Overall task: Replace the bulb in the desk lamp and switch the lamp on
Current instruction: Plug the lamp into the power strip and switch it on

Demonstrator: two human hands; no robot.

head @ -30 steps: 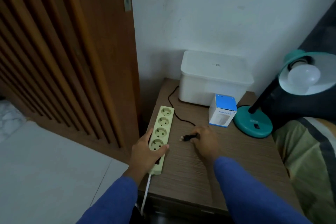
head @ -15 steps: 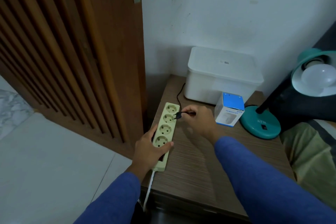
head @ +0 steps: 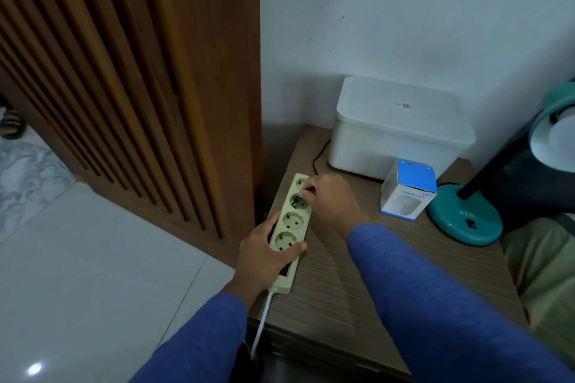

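Four sockets are showing on the pale power strip [head: 291,227], which is lying along the left edge of the wooden bedside table [head: 342,283]. A black plug [head: 297,198] is being pinched by the right hand [head: 331,199] at the second socket from the far end. The strip's near part is being clasped by the left hand [head: 264,253]. The teal desk lamp [head: 466,221] is standing at the right, bulb [head: 563,137] fitted, beside a blue-topped carton [head: 409,190] and a white lidded box [head: 398,127].
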